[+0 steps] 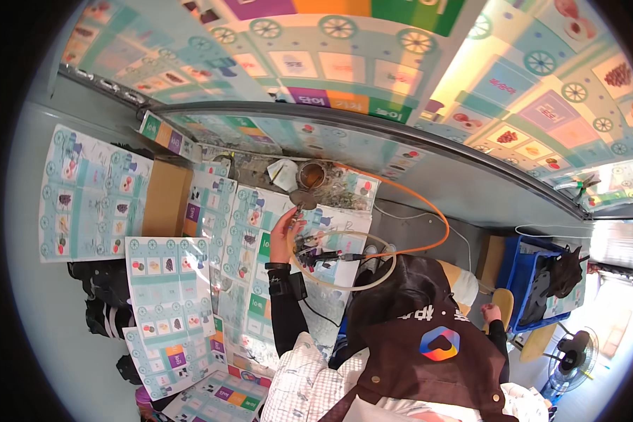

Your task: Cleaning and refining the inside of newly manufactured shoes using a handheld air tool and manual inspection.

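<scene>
My left hand (285, 238), in a black sleeve with black bands at the wrist, is closed on a small tool with a round grey-brown end (302, 200). That end lies just in front of a round tin (311, 175) with brown contents, beside a crumpled white cloth (283, 174). Near the hand, black hose fittings (327, 257) rest across a looped cream hose (390, 273) joined to an orange hose (439, 213). Off to the right, my right hand (491, 313) has its fingers curled beside a yellow, wooden-looking piece (502, 307); what it holds, if anything, is too small to make out.
Printed sheets (172, 281) cover the bench and hang on the left. A large printed panel (344, 63) slopes overhead behind a dark metal bar (373, 121). At right stand a blue crate (517, 281) with a black bag (564, 274) and a fan (573, 359). My brown apron (401, 373) fills the lower middle.
</scene>
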A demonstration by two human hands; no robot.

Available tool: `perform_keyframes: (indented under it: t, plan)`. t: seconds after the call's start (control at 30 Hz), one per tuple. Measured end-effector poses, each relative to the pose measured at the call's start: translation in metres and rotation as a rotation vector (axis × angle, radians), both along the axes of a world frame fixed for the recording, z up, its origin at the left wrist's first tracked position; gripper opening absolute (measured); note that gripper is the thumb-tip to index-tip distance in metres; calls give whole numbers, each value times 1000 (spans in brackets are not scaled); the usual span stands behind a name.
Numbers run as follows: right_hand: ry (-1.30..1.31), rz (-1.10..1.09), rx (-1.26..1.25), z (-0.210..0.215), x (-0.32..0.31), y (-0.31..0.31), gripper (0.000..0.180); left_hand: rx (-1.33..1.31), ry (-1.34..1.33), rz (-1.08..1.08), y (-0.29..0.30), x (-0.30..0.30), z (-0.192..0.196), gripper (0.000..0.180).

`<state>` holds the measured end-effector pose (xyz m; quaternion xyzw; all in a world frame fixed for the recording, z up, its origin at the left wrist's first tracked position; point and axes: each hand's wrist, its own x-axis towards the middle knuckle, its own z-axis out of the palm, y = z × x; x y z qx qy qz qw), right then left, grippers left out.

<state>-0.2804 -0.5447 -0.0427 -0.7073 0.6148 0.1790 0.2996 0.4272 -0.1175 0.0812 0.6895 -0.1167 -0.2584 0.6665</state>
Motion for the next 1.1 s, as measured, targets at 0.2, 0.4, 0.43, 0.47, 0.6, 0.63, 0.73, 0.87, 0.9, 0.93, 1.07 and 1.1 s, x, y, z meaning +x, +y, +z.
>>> perform_keyframes:
  t: [0.2,0.4,0.43,0.47,0.6,0.63,0.73,0.87,0.9,0.93,1.07,1.1]
  plan:
    - [-6,-109,120,6,6,0,27,-296,545,80,14,9,-12,44]
    - [-44,-22,60,16,19,-4,25,72,265,142,-8,8,-4,42]
    - [-55,-7,49,18,23,-2,25,95,225,148,-9,8,3,41]
    - [-66,9,38,20,27,-1,24,94,225,149,-10,7,10,41]
    - [-96,26,32,16,22,2,15,144,178,206,-10,6,8,37]
    - [-77,-2,54,14,19,3,15,178,161,196,-10,6,2,36]
    - [-67,-62,113,17,14,8,17,161,190,215,-11,3,-5,35]
    - [-64,-128,165,33,25,20,20,74,169,265,-9,-2,-11,34]
    - [-65,-125,170,39,34,23,20,77,167,268,-5,-2,-16,34]
    - [-52,-138,193,42,40,24,19,109,160,255,-1,-3,-20,34]
    - [-59,-171,230,37,44,22,18,166,157,230,6,-5,-20,33]
    - [-59,-180,221,29,33,18,18,159,159,220,1,-5,-20,33]
